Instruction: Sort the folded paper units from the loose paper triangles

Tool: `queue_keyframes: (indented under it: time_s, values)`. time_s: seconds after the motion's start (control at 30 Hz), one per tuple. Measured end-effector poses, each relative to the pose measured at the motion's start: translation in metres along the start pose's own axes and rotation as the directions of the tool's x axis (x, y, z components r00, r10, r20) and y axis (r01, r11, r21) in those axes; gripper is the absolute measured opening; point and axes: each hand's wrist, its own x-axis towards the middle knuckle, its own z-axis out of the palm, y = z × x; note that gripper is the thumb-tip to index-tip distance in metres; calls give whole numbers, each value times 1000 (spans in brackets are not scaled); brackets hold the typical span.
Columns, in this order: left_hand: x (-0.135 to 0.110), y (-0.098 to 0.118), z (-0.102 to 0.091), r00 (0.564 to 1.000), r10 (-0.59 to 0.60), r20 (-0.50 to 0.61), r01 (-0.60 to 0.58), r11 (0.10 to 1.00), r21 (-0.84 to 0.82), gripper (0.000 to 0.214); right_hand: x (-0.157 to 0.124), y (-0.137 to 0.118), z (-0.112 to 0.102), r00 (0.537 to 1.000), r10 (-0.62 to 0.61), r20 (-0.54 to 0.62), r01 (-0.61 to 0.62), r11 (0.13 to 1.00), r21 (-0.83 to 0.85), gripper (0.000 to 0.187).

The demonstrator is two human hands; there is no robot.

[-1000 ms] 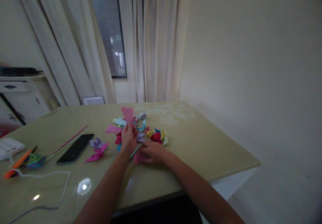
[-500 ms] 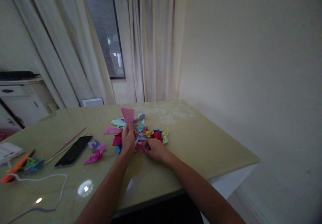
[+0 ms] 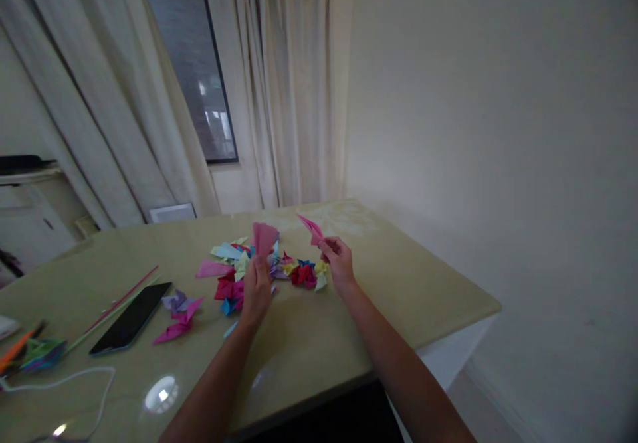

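My left hand (image 3: 256,285) is closed round a folded pink paper piece (image 3: 264,237), held upright above a heap of folded coloured paper pieces (image 3: 264,269). To its right, my right hand (image 3: 339,262) is raised off the table and pinches a second pink folded piece (image 3: 311,228) that points up and to the left. The heap lies on the olive-green table (image 3: 379,283) between and below both hands.
A black phone (image 3: 130,308) lies left of the heap, with thin pink and green sticks (image 3: 119,295) beside it. Purple and magenta folded pieces (image 3: 178,310) sit near the phone. A white cable (image 3: 74,380) and orange-green items (image 3: 30,351) lie at far left. Wall and curtains stand behind.
My right hand has lifted from the table beside the heap and now holds a pink folded piece in the air. The left hand kept its pink piece. The camera has shifted slightly right.
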Motion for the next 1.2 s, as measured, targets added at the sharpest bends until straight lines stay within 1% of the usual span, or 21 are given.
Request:
queue_keyframes:
  time_s: [0.03,0.1,0.17,0.23,0.3,0.4,0.47,0.53,0.6,0.67,0.7,0.77,0.83,0.9,0.97,1.03,1.07,1.1,1.13,1.17,1.2]
  values:
    - [1,-3,1,1000,13,8,-13,1000,8,41,2,-1,-2,1000,29,0,-29,996,85,34]
    - [2,-6,4,999,29,32,-30,999,26,43,3,-3,-3,997,67,42,-74,974,215,36]
    - [2,-7,7,996,-39,75,40,999,-16,42,1,-5,-4,988,79,131,-113,954,277,37]
    - [2,-6,9,982,-140,127,151,985,-82,47,-2,-7,-4,969,82,234,-149,948,282,36]
    - [1,-6,10,954,-230,194,258,957,-133,51,-6,-8,-2,943,99,317,-187,947,263,36]
    - [1,-5,11,918,-296,263,345,924,-167,51,-11,-8,0,908,147,392,-247,945,217,37]
    - [0,-5,11,911,-302,280,359,916,-178,57,-11,-6,2,901,175,396,-270,943,196,36]
    - [-1,-4,12,895,-313,316,379,909,-172,55,-9,-5,2,917,184,355,-269,940,208,33]
    - [-3,-2,12,857,-347,382,427,892,-149,56,-7,-3,1,936,175,305,-252,939,236,31]
    - [-4,0,12,808,-384,446,480,869,-120,66,-5,-3,0,950,156,270,-229,937,263,32]
    - [-5,1,12,793,-393,464,495,862,-115,70,-4,-3,-1,955,148,258,-220,936,276,34]
    - [-6,2,12,786,-394,476,503,856,-121,73,-2,-5,-2,961,140,240,-212,928,307,38]
    - [-6,1,13,799,-390,457,492,861,-128,72,-2,-6,-3,964,136,228,-210,917,339,40]
    - [-4,-3,14,832,-379,405,458,881,-117,68,-1,-8,-4,970,132,205,-202,908,367,38]
    - [-2,-8,13,900,-320,296,360,928,-93,64,-2,-10,-5,974,137,179,-198,902,384,36]
    - [0,-11,10,973,-180,144,182,983,2,56,-2,-11,-5,973,148,175,-205,903,378,34]
    - [0,-12,9,994,-82,72,75,993,91,53,-3,-11,-4,972,153,181,-211,907,366,33]
    - [1,-12,7,999,27,22,-31,979,200,50,-4,-11,-4,970,155,190,-214,912,349,32]
    - [1,-11,5,991,134,6,-129,941,314,47,-4,-10,-3,968,154,200,-215,918,332,30]
    - [1,-11,4,975,219,26,-210,887,410,45,-5,-10,-1,966,154,208,-215,923,318,29]
    - [0,-11,4,960,271,72,-271,836,476,43,-6,-9,0,964,156,217,-219,926,308,27]
